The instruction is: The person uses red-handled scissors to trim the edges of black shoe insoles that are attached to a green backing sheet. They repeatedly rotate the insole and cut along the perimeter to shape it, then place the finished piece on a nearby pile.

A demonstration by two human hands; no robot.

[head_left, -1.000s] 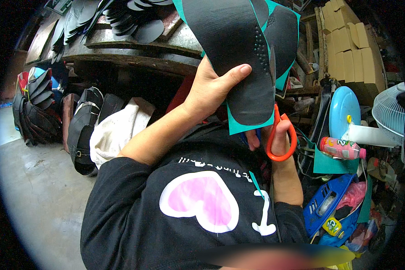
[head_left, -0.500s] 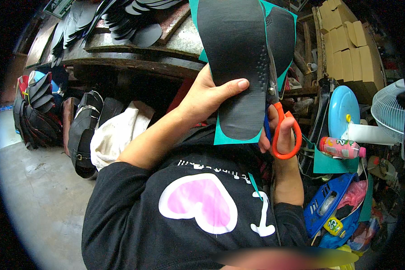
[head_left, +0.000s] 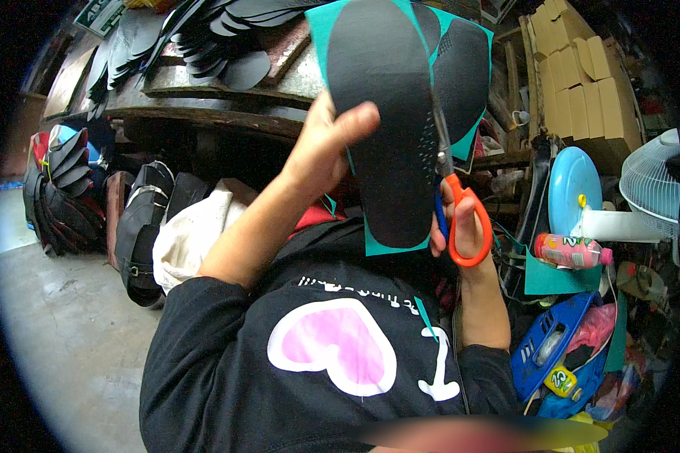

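Fingers (head_left: 359,119) of left hand (head_left: 321,151): clamped on left edge of black insole sheet (head_left: 389,128) with teal backing, held upright before the chest. Fingers of right hand (head_left: 461,226): threaded through orange loops of scissors (head_left: 461,204), gripping them; blades lying along sheet's right edge, pointing up. Behind the sheet: worktop (head_left: 196,98) stacked with dark cut soles (head_left: 219,45). Right of scissors: blue disc (head_left: 574,185), pink bottle (head_left: 570,251), white fan (head_left: 653,185), cardboard boxes (head_left: 582,83). Left, on floor: black bags (head_left: 140,226).
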